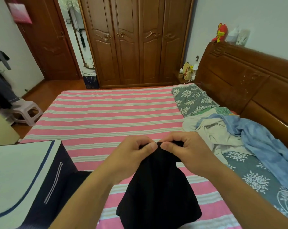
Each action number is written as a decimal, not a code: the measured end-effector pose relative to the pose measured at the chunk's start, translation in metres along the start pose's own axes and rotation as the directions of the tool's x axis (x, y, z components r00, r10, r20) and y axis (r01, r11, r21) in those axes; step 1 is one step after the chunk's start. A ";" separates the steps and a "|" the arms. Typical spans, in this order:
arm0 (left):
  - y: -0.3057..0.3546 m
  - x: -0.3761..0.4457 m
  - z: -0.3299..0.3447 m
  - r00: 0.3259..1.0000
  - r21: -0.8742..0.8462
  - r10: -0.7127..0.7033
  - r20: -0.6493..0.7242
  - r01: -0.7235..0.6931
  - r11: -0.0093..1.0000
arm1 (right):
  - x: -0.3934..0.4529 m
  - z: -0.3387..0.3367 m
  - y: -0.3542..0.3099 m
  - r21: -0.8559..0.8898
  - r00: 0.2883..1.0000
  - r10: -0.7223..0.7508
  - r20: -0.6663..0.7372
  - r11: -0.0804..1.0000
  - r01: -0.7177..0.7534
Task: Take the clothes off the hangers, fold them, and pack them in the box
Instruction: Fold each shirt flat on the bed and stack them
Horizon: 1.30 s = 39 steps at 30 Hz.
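Both pinching the top edge of the black garment (158, 187) — left hand (133, 156) and right hand (188, 152) thumb to thumb — dangling over the striped bed (107, 113), navy box (24, 179) at left.

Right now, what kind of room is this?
A bedroom, most likely. There is a bed with a striped sheet, a carved wooden headboard and a big wooden wardrobe. Both hands hold a black garment over the bed.

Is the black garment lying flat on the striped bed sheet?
No, the left hand and right hand pinch the black garment at its top, so it hangs.
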State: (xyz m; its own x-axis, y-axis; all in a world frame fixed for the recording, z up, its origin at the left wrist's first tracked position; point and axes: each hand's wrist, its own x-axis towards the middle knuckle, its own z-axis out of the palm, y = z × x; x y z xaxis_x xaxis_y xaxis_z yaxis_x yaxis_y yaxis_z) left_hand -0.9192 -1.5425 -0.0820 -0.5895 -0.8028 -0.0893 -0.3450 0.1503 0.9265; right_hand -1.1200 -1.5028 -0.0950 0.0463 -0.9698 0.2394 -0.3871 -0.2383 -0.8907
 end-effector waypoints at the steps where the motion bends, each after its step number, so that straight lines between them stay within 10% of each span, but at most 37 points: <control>1: 0.000 0.000 0.001 1.000 -0.036 -0.017 -0.001 0.017 0.999 | -0.001 -0.001 -0.001 0.073 0.998 0.060 0.033 0.995 -0.062; 9: -0.007 -0.002 0.010 0.992 -0.349 -0.123 0.033 0.127 0.928 | -0.005 -0.004 -0.003 -0.020 0.996 0.081 0.043 0.997 -0.080; 14: -0.004 -0.001 0.019 0.996 -0.026 -0.047 -0.075 0.045 0.999 | -0.005 -0.002 0.005 -0.433 0.962 -0.271 0.039 0.863 0.261; 21: -0.005 0.005 0.021 0.957 -0.566 -0.290 0.000 0.239 0.789 | -0.013 -0.010 0.014 -0.289 0.926 -0.360 -0.111 0.903 0.316; 39: 0.046 0.059 0.107 0.946 -0.571 -0.313 -0.084 0.212 0.793 | -0.007 -0.114 0.041 -0.397 0.841 -0.512 0.174 0.745 0.536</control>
State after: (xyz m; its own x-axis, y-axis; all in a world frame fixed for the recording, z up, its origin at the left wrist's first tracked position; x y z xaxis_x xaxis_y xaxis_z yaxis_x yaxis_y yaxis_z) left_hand -1.0480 -1.5212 -0.0833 -0.3879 -0.8551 -0.3441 0.0186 -0.3805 0.9246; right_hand -1.2414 -1.5003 -0.0888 0.3970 -0.7026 0.5905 -0.6296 -0.6767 -0.3818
